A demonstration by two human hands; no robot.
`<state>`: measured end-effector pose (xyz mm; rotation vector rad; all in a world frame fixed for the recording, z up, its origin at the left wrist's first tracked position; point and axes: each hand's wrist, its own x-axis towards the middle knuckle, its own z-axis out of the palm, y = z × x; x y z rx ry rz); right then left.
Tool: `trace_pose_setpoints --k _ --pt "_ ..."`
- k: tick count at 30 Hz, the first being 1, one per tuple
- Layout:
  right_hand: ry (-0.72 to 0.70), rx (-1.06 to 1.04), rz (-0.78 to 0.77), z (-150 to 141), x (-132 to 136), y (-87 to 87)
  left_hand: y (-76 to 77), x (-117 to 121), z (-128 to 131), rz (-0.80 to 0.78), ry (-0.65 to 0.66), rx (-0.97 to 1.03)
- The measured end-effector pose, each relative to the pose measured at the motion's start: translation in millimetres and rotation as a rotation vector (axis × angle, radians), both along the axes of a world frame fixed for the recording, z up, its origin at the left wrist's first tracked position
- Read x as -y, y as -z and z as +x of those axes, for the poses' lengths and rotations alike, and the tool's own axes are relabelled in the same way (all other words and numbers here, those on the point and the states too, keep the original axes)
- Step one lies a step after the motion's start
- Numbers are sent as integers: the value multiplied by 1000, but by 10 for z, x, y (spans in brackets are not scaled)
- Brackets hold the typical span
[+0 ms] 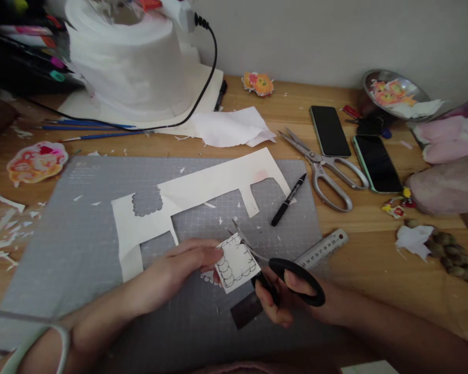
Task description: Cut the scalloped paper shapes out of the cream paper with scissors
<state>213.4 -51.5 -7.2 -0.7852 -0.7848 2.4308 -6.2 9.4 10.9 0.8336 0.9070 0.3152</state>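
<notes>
Above the grey mat point(78, 259), left fingers point(212, 254) pinched the paper square point(237, 262); right fingers point(272, 308) gripped scissors point(277, 264) angled toward eleven along its one-o'clock edge.

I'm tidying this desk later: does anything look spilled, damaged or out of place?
Mainly litter: cut paper strips lie jumbled on the wood left of the cutting mat, and small white scraps dot the mat. The silver scissors lie with blades apart, which looks untidy.
</notes>
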Motion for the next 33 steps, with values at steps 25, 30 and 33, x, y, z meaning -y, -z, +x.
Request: trace_pose_setpoints --k 25,30,33 --pt "3 86 -21 -44 -12 26 -73 12 15 65 78 -72" --pt "8 150 -37 -56 -45 -37 12 24 -11 72 57 -43" --pt "101 137 -73 -77 -44 -12 -9 16 -13 80 101 -59"
